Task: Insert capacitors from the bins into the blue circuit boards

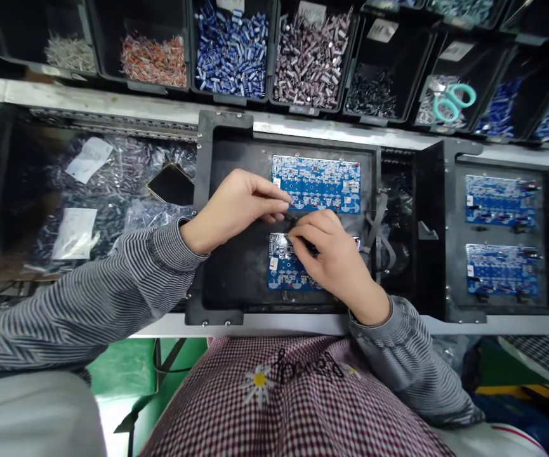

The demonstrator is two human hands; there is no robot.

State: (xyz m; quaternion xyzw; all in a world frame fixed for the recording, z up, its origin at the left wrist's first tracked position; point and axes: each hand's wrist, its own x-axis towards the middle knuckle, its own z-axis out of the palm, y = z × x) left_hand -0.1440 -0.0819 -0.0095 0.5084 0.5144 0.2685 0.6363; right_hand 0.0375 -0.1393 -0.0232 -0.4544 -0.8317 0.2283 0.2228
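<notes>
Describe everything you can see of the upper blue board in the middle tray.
The blue board is a thin rectangle dotted with tiny silvery parts, with a white label at its left edge. It lies flat in the black tray. The left hand overlaps its lower left corner; contact is unclear.

Left hand [237,206] and right hand [336,254] nearly touching, fingers [315,232] bent

Upper PCB [322,181] & lower PCB [282,271], both blue/wht, lie flat in blk tray [238,279], lower part-hidden.
</notes>
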